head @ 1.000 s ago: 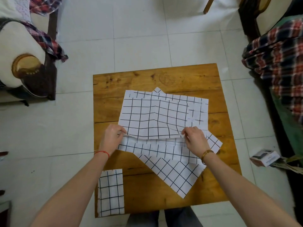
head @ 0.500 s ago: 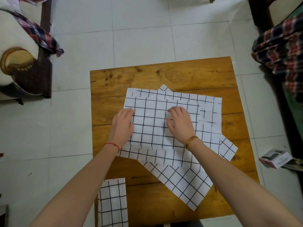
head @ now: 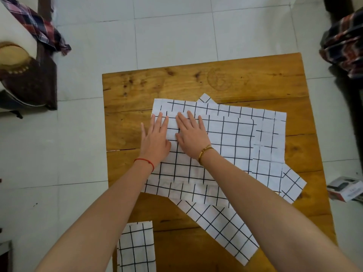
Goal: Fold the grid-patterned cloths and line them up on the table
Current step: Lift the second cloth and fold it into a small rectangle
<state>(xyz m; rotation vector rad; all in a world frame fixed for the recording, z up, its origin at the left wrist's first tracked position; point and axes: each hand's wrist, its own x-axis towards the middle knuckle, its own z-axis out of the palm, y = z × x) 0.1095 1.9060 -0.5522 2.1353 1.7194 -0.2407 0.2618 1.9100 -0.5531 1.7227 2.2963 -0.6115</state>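
Head view puts both your hands flat on the top cloth (head: 222, 146) of the pile, side by side near its far left corner. Your left hand (head: 155, 142) lies with straight fingers (head: 160, 120) spread, partly over the cloth's left edge and the wooden worktop (head: 225, 79); your right hand (head: 191, 136) presses palm-down just beside it, fingers released and holding nothing.

Expect this cloth to handle as thin, light and limp: it lies flat, follows the layers under it and would likely slide on the smooth wood if you push sideways. Smoothing seems to be the step in hand. When you lift it, pinch it at the corners or along a straight edge rather than bunching the middle, and take only the top layer.

It is white with a black grid of thin lines. Beneath it more grid cloths (head: 222, 224) fan out at different angles across the worktop's middle, one corner poking past the far edge of the pile. One folded cloth (head: 136, 248) already sits at the near left corner, well apart from the pile.
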